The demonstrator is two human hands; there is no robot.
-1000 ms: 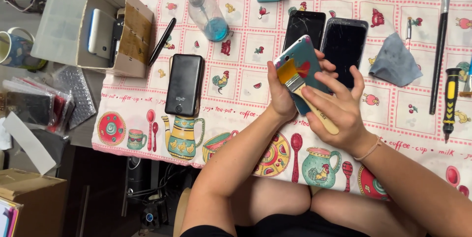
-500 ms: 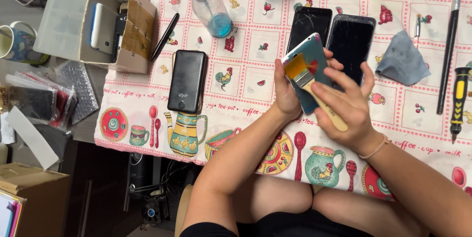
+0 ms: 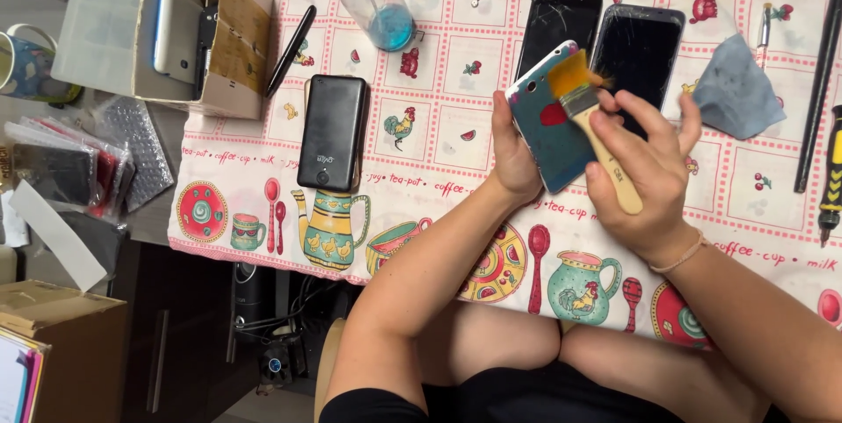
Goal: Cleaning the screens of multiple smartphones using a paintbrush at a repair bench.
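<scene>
Left hand (image 3: 516,164) clamps the teal phone (image 3: 553,125) tilted above the worktop (image 3: 438,138), back facing up for access. Right hand (image 3: 645,173) closed around the paintbrush (image 3: 589,116), bristles on the phone's upper end. Two dark phones (image 3: 596,41) lie just behind.

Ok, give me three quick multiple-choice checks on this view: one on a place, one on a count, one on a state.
1. Where does the black rectangular phone lie?
A. on the patterned tablecloth, left of the hands
B. inside the cardboard box
C. on the grey cloth

2. How many dark-screened phones lie flat just beyond the hands?
A. one
B. two
C. four

3. What is the right hand doing?
A. resting empty
B. gripping a screwdriver
C. holding a yellow-bristled brush against the teal phone case

Answers: 1 A, it lies on the cloth beside the box. 2 B, two lie side by side. 3 C, the bristles meet the case that the left hand holds.
</scene>
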